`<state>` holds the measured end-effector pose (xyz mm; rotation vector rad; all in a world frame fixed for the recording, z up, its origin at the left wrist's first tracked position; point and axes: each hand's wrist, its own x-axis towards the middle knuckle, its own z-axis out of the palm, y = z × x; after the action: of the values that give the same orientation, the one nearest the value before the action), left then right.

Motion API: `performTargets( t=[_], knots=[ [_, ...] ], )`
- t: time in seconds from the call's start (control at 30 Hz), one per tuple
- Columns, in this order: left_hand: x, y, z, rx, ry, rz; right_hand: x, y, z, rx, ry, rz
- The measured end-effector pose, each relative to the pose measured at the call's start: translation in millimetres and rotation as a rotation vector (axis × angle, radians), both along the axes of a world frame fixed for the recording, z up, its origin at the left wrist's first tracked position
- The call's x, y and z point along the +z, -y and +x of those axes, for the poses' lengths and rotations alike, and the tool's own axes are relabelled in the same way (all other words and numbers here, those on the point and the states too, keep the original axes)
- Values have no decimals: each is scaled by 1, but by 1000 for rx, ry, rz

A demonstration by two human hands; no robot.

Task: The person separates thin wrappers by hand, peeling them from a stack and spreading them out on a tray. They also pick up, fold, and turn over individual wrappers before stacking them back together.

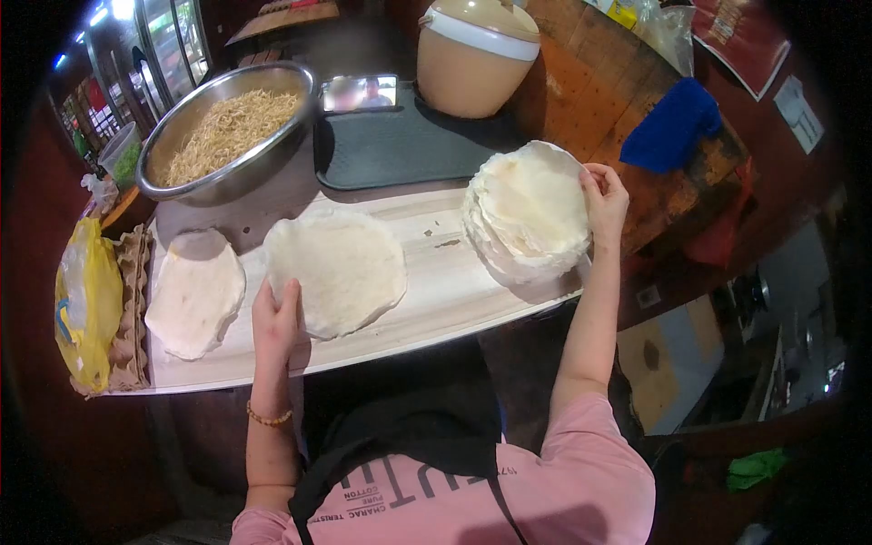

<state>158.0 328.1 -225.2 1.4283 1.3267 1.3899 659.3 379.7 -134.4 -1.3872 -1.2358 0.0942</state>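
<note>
A tall stack of thin, pale round wrappers [522, 213] stands at the right of the white board. My right hand [607, 204] pinches the right edge of the stack's top sheet between thumb and fingers. In the middle of the board lies another round wrapper [350, 268], with a ragged edge. My left hand [277, 318] is closed at its lower left edge, the thumb over the sheet and the other fingers partly hidden. Farther left, a longer, irregular piece of wrapper [195, 295] rests on the board, apart from both hands.
A steel bowl [150, 186] of bean sprouts stands back left. Behind the board are a dark tray [400, 150], a propped phone [361, 94] and a lidded beige bucket [472, 73]. Egg cartons [134, 309] and a yellow bag [91, 309] line the left edge. A blue cloth [670, 127] lies right.
</note>
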Motion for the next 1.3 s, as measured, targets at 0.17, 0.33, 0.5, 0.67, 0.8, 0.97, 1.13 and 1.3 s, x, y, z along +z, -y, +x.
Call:
performTargets(
  t=[0.17,0.33,0.5,0.67,0.8,0.97,1.13,1.3],
  knots=[
    [10,3,-1,-4,-28,-105,-2,8,-7,-303,349,-165],
    [3,2,0,9,-77,-66,33,26,-60,-337,681,-49],
    [6,3,1,-2,-37,-47,15,14,-87,65,609,-230],
    [-1,-1,2,3,-23,31,-16,8,-83,141,634,-448],
    [7,3,3,11,-88,18,-18,8,-78,188,663,-614],
    [5,2,3,3,-62,-4,-10,11,-75,190,690,-667],
    [-2,0,-2,-6,-53,32,-5,20,-76,-86,658,-726],
    [4,1,3,-14,-6,6,-5,16,-71,-133,739,-737]
  ],
)
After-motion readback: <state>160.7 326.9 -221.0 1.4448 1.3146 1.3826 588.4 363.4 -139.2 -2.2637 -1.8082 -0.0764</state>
